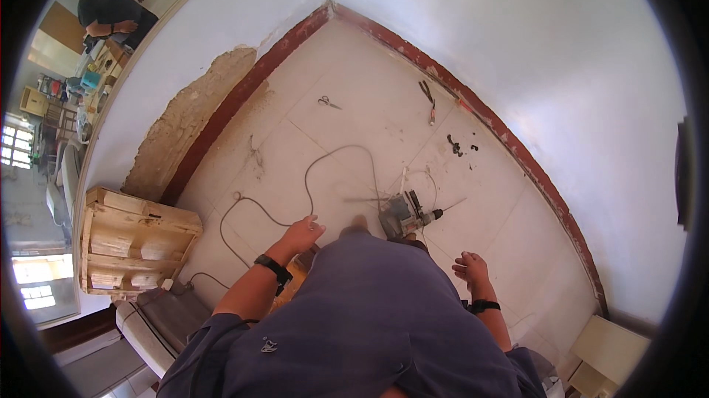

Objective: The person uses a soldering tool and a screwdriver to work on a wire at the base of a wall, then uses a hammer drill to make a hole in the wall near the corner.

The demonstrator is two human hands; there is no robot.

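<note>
A grey-blue power drill (402, 215) with a long bit lies on the tiled floor just beyond my feet, its grey cord (347, 147) looping leftward. My left hand (301, 234) hangs open left of the drill, fingers loosely bent and holding nothing I can see. Lower right of the drill, my right hand (473, 269) is open with curled fingers apart, touching no tool. Farther off on the floor lie small scissors (329, 103), dark-handled long tools (427, 95) and several small black pieces (455, 145).
A wooden crate-like piece (136, 243) stands at left by a grey padded seat (162, 320). Walls with red skirting (517, 162) meet ahead. A pale cabinet (605, 354) is lower right. At upper left, a framed mirror or opening shows a person (111, 18) and a cluttered bench.
</note>
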